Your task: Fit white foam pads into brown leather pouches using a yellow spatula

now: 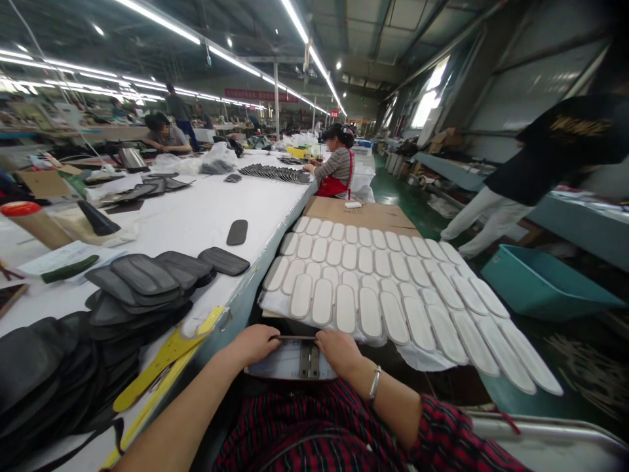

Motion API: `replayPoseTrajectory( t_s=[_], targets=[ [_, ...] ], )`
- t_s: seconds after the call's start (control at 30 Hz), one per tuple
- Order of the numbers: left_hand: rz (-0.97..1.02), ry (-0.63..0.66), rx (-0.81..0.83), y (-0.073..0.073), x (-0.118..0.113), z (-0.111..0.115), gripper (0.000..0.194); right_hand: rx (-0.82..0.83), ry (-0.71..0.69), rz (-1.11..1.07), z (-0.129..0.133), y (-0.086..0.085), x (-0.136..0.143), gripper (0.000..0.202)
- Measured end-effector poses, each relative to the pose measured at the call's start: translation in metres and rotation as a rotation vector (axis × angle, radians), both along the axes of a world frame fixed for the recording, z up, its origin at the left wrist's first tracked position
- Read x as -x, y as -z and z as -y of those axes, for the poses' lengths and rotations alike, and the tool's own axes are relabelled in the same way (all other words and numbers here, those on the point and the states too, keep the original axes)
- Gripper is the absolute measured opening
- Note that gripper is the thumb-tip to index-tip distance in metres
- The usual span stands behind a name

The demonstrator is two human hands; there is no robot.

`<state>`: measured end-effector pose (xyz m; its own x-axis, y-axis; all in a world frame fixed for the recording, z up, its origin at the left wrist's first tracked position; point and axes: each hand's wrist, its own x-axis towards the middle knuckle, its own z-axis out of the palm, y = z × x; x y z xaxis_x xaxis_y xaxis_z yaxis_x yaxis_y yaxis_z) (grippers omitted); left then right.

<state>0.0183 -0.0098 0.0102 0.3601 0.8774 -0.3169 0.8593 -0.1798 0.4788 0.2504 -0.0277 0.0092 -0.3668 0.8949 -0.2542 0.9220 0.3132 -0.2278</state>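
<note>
Close to my body, my left hand (pixel 256 343) and my right hand (pixel 339 351) pinch the two ends of a thin, flat, brownish-edged piece (pixel 297 338), seen almost edge-on. Its face and kind cannot be made out. Just below it is a pale panel (pixel 280 364) with a metal hinge (pixel 309 360). Ahead of my hands, rows of white oval pads (pixel 322 301) with grey rims lie overlapping on a low surface. To the left, dark grey oval pads (pixel 142 275) are heaped on the white table, and a single dark pad (pixel 237 232) lies apart.
A yellow strap-like strip (pixel 167 360) lies along the edge of the white table (pixel 196 210). Cardboard (pixel 363 213) lies beyond the white pads. A teal bin (pixel 545 282) stands at right, near a standing person (pixel 550 157). Another person in a red apron (pixel 337 167) works ahead.
</note>
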Motion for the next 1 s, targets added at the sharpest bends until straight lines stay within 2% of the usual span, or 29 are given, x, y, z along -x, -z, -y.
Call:
replayPoseTrajectory(
  t_s=[0.1,0.23,0.37,0.5,0.67,0.8,0.83,0.93,1.0],
  targets=[
    [-0.014,-0.005,0.012,0.006,-0.004,-0.008,0.037,0.048,0.002,0.024,-0.022,0.008,0.007,0.031],
    [-0.041,-0.015,0.045,0.015,-0.003,-0.014,0.038,0.141,-0.029,0.0,-0.039,0.007,0.002,0.031],
    [-0.037,-0.011,0.061,0.015,-0.001,-0.009,0.039,0.174,-0.017,-0.07,-0.013,0.0,-0.022,0.037],
    [-0.007,-0.025,0.073,0.014,-0.003,0.003,0.037,0.197,0.057,-0.069,0.018,0.004,-0.043,0.035],
    [0.065,-0.068,0.091,0.013,-0.004,0.015,0.037,0.192,0.043,-0.085,0.012,0.011,-0.041,0.029],
    [0.15,-0.134,0.127,0.013,0.01,0.018,0.028,0.174,0.051,-0.107,0.003,0.01,-0.035,0.03],
    [0.171,-0.165,0.134,0.013,0.016,0.019,0.032,0.168,0.064,-0.114,0.003,0.01,-0.034,0.033],
    [0.219,-0.288,0.162,0.016,0.033,0.031,0.075,0.169,0.11,-0.162,0.009,0.012,-0.034,0.034],
    [0.243,-0.37,0.181,0.019,0.039,0.042,0.09,0.211,0.174,-0.258,0.015,0.014,-0.035,0.042]
  ],
)
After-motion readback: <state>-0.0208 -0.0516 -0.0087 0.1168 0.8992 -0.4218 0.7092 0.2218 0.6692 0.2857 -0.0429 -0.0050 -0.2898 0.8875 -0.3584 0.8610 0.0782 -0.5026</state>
